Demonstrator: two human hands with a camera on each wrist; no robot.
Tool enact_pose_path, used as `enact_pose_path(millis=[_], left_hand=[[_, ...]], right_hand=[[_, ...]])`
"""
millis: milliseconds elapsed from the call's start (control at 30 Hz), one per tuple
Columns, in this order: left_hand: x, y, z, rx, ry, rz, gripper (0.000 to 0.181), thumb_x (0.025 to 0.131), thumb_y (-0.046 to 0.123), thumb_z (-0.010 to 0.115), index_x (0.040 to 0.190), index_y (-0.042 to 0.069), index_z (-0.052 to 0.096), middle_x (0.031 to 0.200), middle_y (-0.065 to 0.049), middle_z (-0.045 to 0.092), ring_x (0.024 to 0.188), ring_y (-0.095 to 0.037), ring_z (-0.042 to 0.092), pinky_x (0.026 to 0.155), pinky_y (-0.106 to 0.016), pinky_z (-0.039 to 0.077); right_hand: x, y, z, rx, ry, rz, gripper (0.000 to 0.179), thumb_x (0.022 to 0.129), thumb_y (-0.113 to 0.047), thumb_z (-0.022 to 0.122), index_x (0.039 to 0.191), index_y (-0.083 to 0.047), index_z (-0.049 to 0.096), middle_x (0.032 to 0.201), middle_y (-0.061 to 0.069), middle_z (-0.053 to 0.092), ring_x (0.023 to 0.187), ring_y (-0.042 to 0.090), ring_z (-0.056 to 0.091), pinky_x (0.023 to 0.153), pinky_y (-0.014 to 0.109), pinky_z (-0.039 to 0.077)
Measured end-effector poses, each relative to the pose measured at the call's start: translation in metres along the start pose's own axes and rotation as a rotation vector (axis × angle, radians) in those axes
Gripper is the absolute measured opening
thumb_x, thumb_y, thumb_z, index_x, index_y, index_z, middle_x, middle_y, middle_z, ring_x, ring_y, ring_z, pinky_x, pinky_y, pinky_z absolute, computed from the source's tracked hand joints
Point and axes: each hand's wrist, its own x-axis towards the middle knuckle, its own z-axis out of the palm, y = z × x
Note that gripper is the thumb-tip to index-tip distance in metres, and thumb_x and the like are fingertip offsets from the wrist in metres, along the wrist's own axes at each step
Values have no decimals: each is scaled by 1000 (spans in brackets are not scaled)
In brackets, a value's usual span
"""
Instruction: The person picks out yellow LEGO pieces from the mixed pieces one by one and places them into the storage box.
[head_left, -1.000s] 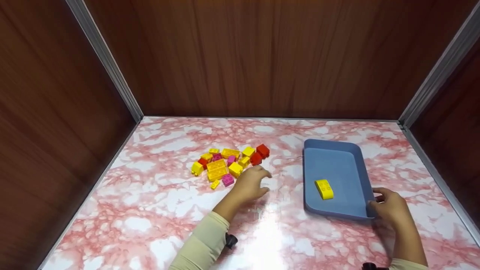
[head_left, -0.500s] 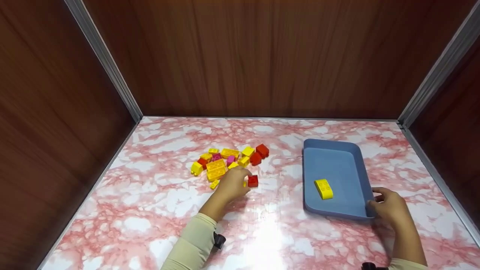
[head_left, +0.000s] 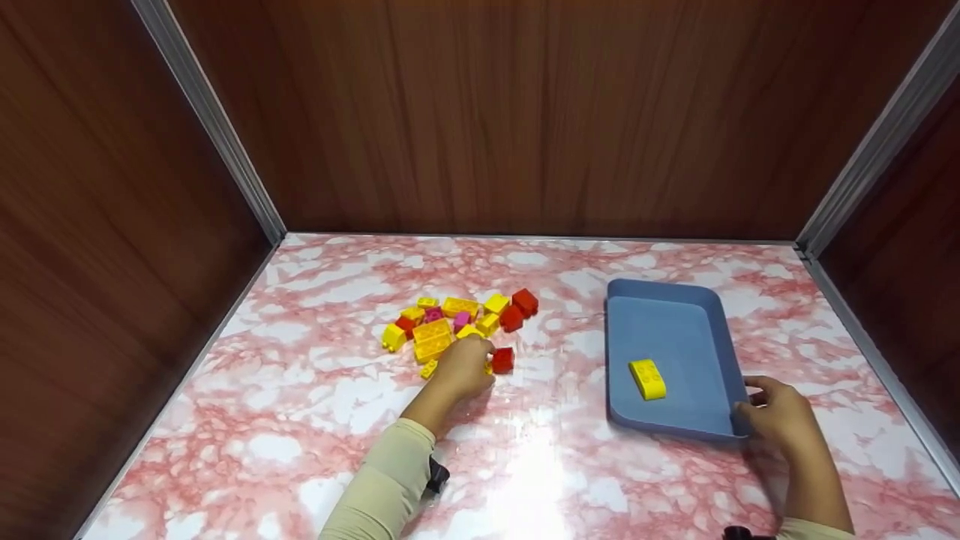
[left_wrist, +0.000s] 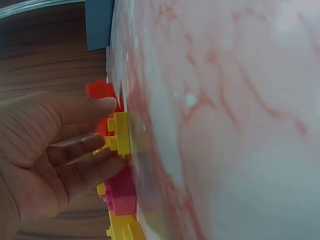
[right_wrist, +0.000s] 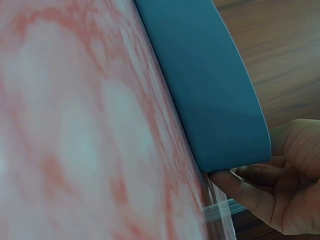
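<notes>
In the head view my left hand (head_left: 463, 367) is low at the near side of a loose group of toy building bricks. Its fingers are bent around a small yellow brick (left_wrist: 121, 133), with fingertips at both ends of it in the left wrist view. The brick stands on the table, studs toward the palm. Right beside it lies a red brick (head_left: 503, 360). My right hand (head_left: 780, 415) grips the near right corner of a blue-grey tray (head_left: 667, 430), thumb at the rim and fingers along the outside. One yellow curved brick (head_left: 648, 379) lies inside the tray.
More bricks lie beyond and left of the left hand, among them a flat yellow brick (head_left: 433, 340), a pink brick (left_wrist: 121, 192) and a red brick (head_left: 525, 301) at the far right of the group. Wooden panels (head_left: 540, 120) enclose the marbled table (head_left: 300, 420).
My left hand has moved left and down onto the small yellow brick, uncovering the red brick, which has since shifted slightly left. The right hand and the tray have stayed still.
</notes>
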Motion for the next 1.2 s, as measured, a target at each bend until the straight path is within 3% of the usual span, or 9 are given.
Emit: enact_pose_path(millis=[333, 700, 1000, 1133, 1200], left_hand=[[1, -3, 2, 43, 69, 62, 16, 73, 7, 73, 89, 5, 74, 77, -4, 66, 76, -25, 62, 73, -39, 52], [-2, 1, -5, -9, 27, 15, 24, 75, 10, 74, 98, 2, 75, 89, -5, 72, 88, -26, 66, 82, -39, 53], [0, 13, -12, -10, 43, 52, 20, 80, 12, 72, 97, 3, 76, 91, -6, 73, 90, -25, 66, 85, -38, 53], [0, 21, -16, -6, 55, 91, 13, 80, 14, 73, 88, 4, 77, 81, -3, 69, 78, -19, 62, 76, -34, 53], [1, 24, -17, 14, 69, 127, 11, 79, 14, 72, 75, 4, 74, 67, 1, 60, 66, -15, 54, 65, -31, 49]], right_hand=[[-1, -1, 0, 27, -26, 35, 49, 87, -4, 62, 129, 16, 47, 107, 40, 57, 95, 48, 60, 71, 46, 52], [-1, 0, 0, 23, -16, 28, 48, 87, -3, 63, 129, 16, 48, 105, 40, 58, 93, 47, 60, 71, 45, 52], [-1, 0, -2, 17, -25, 19, 49, 88, -4, 62, 130, 16, 47, 106, 41, 57, 95, 48, 60, 73, 49, 50], [-1, -1, -2, 22, -30, 19, 49, 87, -4, 62, 130, 16, 47, 105, 40, 58, 92, 46, 61, 73, 48, 51], [-1, -1, -2, 21, -34, 25, 50, 88, -4, 62, 130, 16, 46, 105, 39, 58, 91, 45, 61, 72, 47, 51]])
